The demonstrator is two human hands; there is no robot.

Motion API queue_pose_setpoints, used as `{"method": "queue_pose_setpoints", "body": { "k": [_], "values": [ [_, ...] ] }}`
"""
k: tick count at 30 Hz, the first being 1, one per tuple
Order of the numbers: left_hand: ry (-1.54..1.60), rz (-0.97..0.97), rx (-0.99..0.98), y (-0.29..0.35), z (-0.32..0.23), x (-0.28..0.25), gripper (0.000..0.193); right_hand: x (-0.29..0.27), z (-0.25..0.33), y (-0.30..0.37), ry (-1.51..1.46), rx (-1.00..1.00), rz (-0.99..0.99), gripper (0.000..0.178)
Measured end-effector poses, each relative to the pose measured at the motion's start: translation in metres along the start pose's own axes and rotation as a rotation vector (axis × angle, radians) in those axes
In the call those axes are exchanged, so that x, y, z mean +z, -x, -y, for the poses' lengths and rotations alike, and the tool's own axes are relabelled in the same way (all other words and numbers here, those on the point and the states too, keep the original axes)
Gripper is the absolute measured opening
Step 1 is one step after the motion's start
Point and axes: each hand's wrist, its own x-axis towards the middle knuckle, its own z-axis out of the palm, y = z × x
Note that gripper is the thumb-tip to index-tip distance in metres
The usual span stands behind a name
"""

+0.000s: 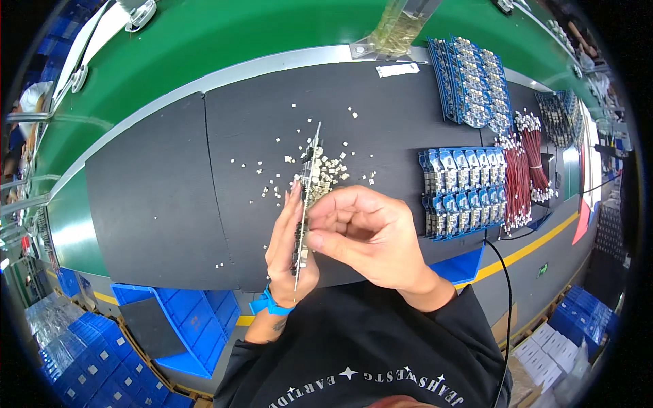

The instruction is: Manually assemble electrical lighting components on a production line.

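Observation:
A thin circuit board panel [308, 178] stands on edge, almost upright, in front of my chest, with small dark parts along its face. My left hand [280, 246] grips it from the left side, a blue band round the wrist. My right hand [373, 234] is on the opposite side with thumb and index finger drawn together against the board's right face; whatever they pinch is too small or hidden to make out. Behind the panel lies a loose pile of small cream-white connectors [329, 167], with several strays scattered around it on the black mat [149, 197].
To the right, blue circuit boards stand in two rows [464, 190], with stacked blue board panels [473, 81] farther back. Bundles of dark red wires [517, 177] with white plugs lie beside them. A metal post [398, 34] rises at the far edge. Blue bins [187, 326] sit below the table.

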Motion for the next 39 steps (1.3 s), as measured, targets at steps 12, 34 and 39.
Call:
{"method": "queue_pose_setpoints", "body": {
  "k": [12, 34, 39],
  "values": [
    [0.429, -0.254, -0.132, 0.004, -0.008, -0.009, 0.048, -0.039, -0.041, -0.013, 0.373, -0.03, -0.31, 0.016],
    [0.075, -0.173, -0.052, 0.019, -0.005, -0.024, 0.03, -0.046, -0.048, -0.028, 0.24, 0.044, -0.32, 0.022],
    [0.016, -0.094, -0.041, 0.013, -0.011, -0.025, 0.031, -0.03, -0.04, -0.025, 0.084, 0.002, -0.331, 0.02]
  ]
}}
